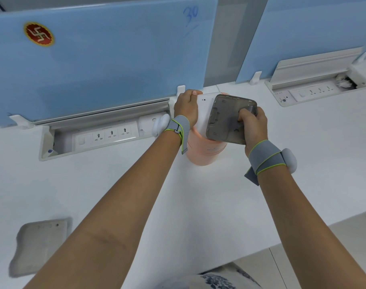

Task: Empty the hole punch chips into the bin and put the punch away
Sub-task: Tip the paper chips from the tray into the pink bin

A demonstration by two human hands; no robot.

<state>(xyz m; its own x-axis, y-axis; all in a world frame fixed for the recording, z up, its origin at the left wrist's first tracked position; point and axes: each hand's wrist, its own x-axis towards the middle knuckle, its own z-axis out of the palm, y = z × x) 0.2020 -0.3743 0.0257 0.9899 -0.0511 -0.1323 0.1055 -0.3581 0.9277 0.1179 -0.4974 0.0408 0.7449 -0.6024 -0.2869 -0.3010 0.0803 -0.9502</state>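
A white hole punch (pixel 205 113) is held tilted on its side over a small peach-coloured bin (pixel 205 152) on the white desk. My left hand (pixel 186 106) grips the punch's far left end. My right hand (pixel 254 124) holds the punch's smoky grey translucent chip tray (pixel 226 119), which faces me, with the thumb pressed on its surface. The tray covers most of the bin's opening, so I cannot see inside the bin or any chips.
Light blue partition panels (pixel 107 59) stand behind the desk (pixel 94 184). Open socket troughs sit at the left (pixel 107 134) and far right (pixel 315 90). A blurred grey rectangular thing (pixel 38 245) lies near the front left. The desk edge runs diagonally at the lower right.
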